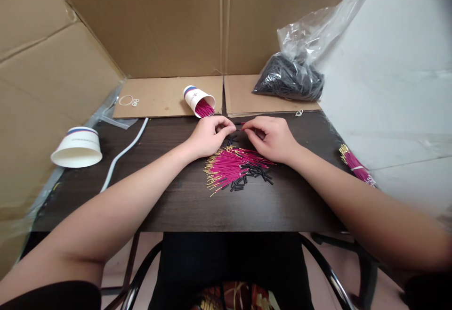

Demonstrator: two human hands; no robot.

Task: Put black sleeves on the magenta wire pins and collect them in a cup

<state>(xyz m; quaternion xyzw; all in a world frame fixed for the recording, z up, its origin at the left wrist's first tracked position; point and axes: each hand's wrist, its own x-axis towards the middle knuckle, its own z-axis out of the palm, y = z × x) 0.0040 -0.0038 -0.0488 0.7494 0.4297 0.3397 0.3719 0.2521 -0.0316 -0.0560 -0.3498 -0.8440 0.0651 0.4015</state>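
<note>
Above the middle of the table, my left hand (pixel 212 134) and my right hand (pixel 270 136) face each other, fingertips pinched and nearly meeting. My right hand grips a thin magenta wire (pixel 242 129). A small dark tube piece (pixel 238 130) shows at my left fingertips, mostly hidden by them. Just behind the fingertips, another magenta and black piece (pixel 239 123) is partly visible. Below my hands spreads a pile of magenta wires (pixel 226 168) with gold-coloured ends. Short black tubes (pixel 259 172) lie over and beside its right side, and a few more sit near my left fingers.
A paper cup (pixel 192 95) lies tipped behind my left hand, magenta wires inside. Another paper cup (pixel 76 150) is at left, near a pale tube (pixel 123 152). A plastic bag of black tubes (pixel 291 79) stands back right; a banded wire bundle (pixel 356 166) lies right. Cardboard walls (pixel 148 22) enclose the back.
</note>
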